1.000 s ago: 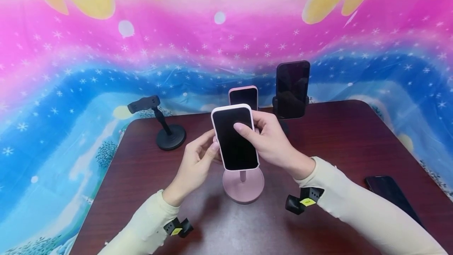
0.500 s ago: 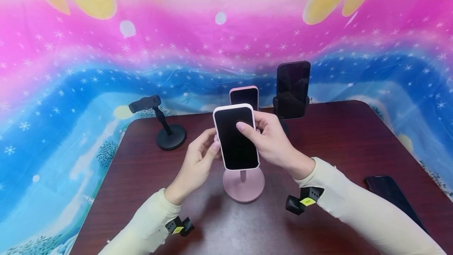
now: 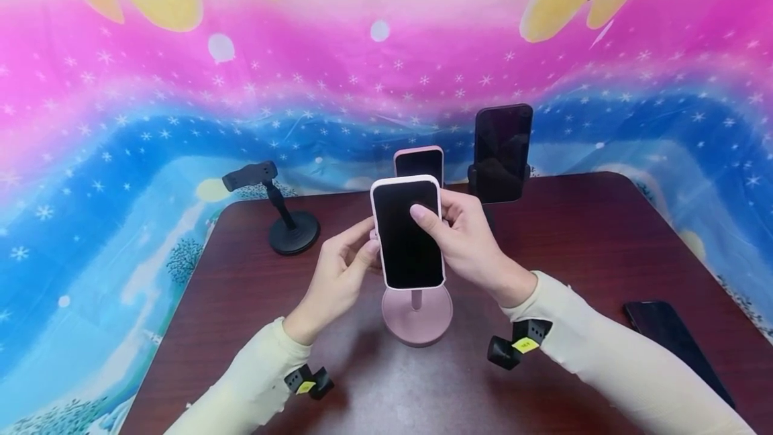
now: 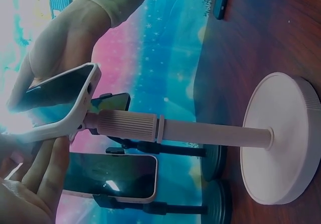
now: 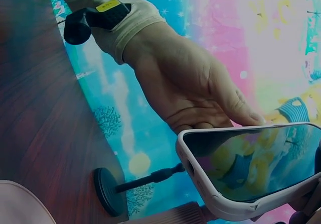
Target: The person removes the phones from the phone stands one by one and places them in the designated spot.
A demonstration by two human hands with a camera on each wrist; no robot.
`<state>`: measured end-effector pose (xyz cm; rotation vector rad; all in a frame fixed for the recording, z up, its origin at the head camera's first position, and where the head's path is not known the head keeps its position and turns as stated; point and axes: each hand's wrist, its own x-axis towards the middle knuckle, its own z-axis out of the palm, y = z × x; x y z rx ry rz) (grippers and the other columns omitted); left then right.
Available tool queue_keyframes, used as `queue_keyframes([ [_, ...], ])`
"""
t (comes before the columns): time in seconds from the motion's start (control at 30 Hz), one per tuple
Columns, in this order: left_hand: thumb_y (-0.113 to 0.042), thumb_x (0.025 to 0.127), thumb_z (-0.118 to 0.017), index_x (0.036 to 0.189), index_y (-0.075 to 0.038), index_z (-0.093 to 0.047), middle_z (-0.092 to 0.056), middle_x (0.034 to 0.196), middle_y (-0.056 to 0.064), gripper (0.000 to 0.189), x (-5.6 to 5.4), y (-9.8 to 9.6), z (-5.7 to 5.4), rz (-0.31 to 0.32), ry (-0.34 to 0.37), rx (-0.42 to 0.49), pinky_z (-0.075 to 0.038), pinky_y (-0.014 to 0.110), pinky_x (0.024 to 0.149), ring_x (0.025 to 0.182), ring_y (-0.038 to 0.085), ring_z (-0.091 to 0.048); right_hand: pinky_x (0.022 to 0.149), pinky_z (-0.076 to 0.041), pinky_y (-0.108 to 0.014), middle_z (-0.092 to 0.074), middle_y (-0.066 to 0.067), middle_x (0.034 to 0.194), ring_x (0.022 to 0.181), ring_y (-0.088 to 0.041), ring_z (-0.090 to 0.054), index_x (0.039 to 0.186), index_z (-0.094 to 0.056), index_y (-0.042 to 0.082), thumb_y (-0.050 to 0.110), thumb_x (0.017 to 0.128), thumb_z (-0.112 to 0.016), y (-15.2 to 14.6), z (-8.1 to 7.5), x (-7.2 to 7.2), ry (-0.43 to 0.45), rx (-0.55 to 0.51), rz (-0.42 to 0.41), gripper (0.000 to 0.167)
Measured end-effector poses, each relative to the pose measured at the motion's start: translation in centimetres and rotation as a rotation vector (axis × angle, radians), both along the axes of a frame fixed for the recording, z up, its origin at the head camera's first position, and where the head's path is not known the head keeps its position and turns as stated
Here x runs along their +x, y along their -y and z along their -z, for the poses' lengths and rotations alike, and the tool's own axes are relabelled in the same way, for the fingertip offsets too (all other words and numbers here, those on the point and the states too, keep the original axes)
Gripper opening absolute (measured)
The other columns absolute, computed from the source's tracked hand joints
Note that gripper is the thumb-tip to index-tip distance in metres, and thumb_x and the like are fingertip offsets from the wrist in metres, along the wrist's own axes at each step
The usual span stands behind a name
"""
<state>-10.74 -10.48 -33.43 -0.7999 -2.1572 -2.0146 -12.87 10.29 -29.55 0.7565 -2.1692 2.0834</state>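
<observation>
A smartphone (image 3: 407,254) in a pale pink-white case, its screen dark, sits at the top of a pink phone stand (image 3: 417,325) with a round base. My left hand (image 3: 335,277) holds the phone's left edge, thumb at the side and fingers reaching behind. On the opposite edge, my right hand (image 3: 474,244) grips the phone, its thumb lying over the screen and its other fingers mostly hidden behind. In the left wrist view the ribbed post (image 4: 128,126) of the stand runs from the base to the back of the phone.
Behind stand a phone in a pink case (image 3: 418,161) and a phone (image 3: 502,153) on a dark holder. A bare black phone stand (image 3: 294,232) is at the back left. Another dark phone (image 3: 676,341) lies flat by the right forearm. A printed cloth (image 3: 338,59) hangs behind the table.
The held phone and both hands have shifted slightly right in the head view, which itself has drifted a little. Both hands keep their hold.
</observation>
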Motion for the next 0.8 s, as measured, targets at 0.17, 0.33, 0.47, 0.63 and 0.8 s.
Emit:
queue_keyframes([
  [0.17,0.001,0.103,-0.052,0.14,0.01,-0.052,-0.068,0.113,0.035,0.038,-0.21,0.08,0.01,0.002,0.002,-0.002,-0.065,0.037,0.07,0.079,0.005,-0.074,0.073,-0.065,-0.038,-0.074,-0.03,0.102,0.081,-0.017,-0.078,0.124,-0.065,-0.006,0.008,0.102,-0.058,0.18,0.05,-0.08,0.019,-0.021,0.019,0.027],
  [0.33,-0.002,0.103,-0.054,0.136,0.01,-0.054,-0.068,0.109,0.035,0.035,-0.35,0.23,0.07,0.0,0.003,-0.005,-0.065,0.037,0.069,0.077,0.005,-0.074,0.073,-0.065,-0.039,-0.074,-0.029,0.102,0.081,-0.018,-0.078,0.125,-0.065,-0.005,0.009,0.102,-0.058,0.46,-0.06,-0.07,0.044,-0.038,0.031,0.027],
  [0.47,-0.003,0.102,-0.055,0.135,0.011,-0.055,-0.069,0.11,0.034,0.035,-0.5,0.22,0.04,-0.01,-0.015,-0.014,-0.065,0.036,0.07,0.078,0.005,-0.073,0.073,-0.065,-0.038,-0.075,-0.026,0.1,0.08,-0.018,-0.078,0.125,-0.066,-0.005,0.009,0.102,-0.059,0.6,-0.15,-0.08,0.045,-0.044,0.054,0.027],
  [0.63,-0.001,0.1,-0.058,0.133,0.01,-0.056,-0.07,0.112,0.033,0.035,-0.47,0.17,0.06,-0.043,-0.017,-0.023,-0.065,0.036,0.073,0.082,0.004,-0.072,0.072,-0.065,-0.037,-0.075,-0.027,0.099,0.079,-0.017,-0.077,0.124,-0.066,-0.006,0.007,0.101,-0.059,0.62,-0.13,-0.05,0.03,-0.048,0.063,0.027],
  [0.8,-0.001,0.098,-0.062,0.131,0.008,-0.058,-0.07,0.116,0.03,0.034,-0.06,-0.04,-0.03,-0.094,0.054,-0.024,-0.064,0.044,0.078,0.084,0.005,-0.073,0.072,-0.065,-0.038,-0.072,-0.033,0.102,0.08,-0.016,-0.078,0.124,-0.065,-0.008,0.006,0.101,-0.059,0.48,0.01,0.02,0.007,-0.053,0.054,0.027],
])
